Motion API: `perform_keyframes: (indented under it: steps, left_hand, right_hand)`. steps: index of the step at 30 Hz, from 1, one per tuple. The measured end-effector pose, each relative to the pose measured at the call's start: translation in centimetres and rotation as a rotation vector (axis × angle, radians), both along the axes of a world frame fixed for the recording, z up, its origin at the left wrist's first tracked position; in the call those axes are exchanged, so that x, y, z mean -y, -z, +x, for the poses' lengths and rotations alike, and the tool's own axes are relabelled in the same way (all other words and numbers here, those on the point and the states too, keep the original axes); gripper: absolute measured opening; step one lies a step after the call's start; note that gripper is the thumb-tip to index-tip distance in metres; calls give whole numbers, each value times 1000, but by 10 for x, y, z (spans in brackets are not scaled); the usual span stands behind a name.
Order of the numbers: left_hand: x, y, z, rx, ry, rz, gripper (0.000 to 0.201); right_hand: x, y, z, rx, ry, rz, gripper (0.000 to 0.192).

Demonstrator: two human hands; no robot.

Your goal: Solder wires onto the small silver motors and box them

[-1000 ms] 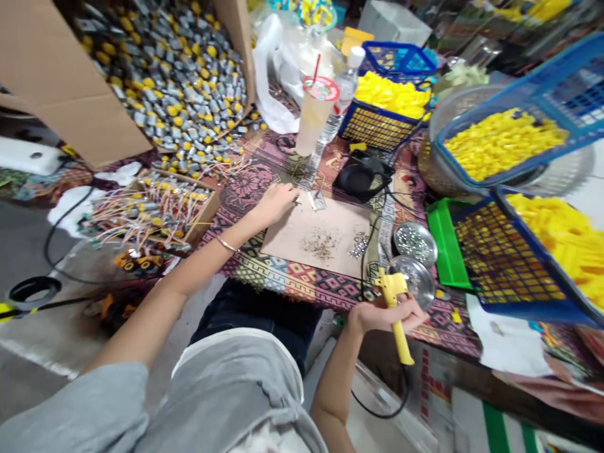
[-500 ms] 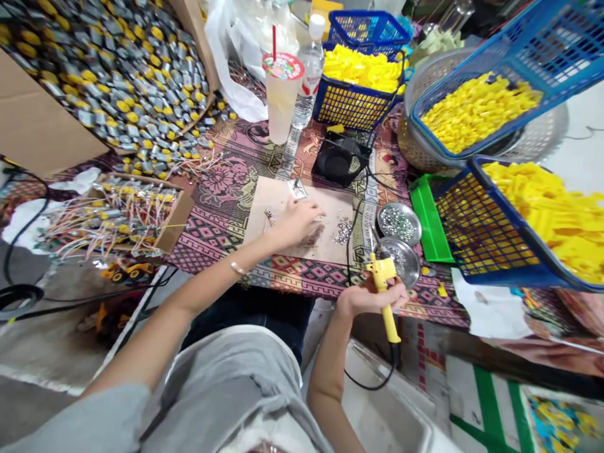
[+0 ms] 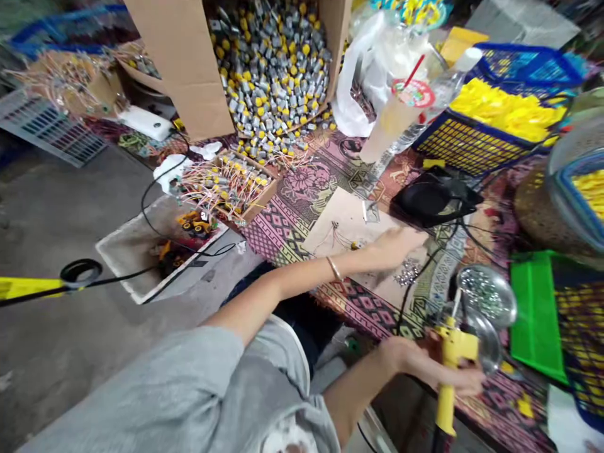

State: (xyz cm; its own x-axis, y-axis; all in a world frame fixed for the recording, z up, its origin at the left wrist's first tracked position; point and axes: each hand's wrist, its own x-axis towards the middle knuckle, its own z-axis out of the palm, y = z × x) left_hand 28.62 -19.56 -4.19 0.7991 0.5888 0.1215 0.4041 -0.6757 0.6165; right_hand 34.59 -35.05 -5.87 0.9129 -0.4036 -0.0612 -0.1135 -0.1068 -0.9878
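My left hand (image 3: 399,245) reaches across the brown board (image 3: 340,217), palm down. It is blurred, and its fingertips are close to a small pile of metal bits (image 3: 408,274). Whether it holds anything is unclear. Behind its wrist, a small wired part (image 3: 338,238) lies on the board. My right hand (image 3: 436,371) is at the table's near edge, gripping a yellow soldering tool (image 3: 452,362). The tool's tip points up toward two round metal dishes (image 3: 488,296).
On the patterned cloth are a black fan (image 3: 431,198), a lidded drink cup (image 3: 396,119) and a blue basket of yellow parts (image 3: 500,119). A green tray (image 3: 535,314) lies right. A large carton of motors (image 3: 274,63) and a small box of wired motors (image 3: 226,185) sit left.
My view has swung left and tilted. My left hand has moved right across the board, from its far edge toward the pile of metal bits. My right hand still grips the yellow tool.
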Motion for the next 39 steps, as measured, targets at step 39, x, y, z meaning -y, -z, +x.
perform_keyframes:
  steps: [39]
  left_hand:
    - [10,13,4,-234,165,239,20]
  right_hand:
    - [8,21,-7,263,-60,420,22]
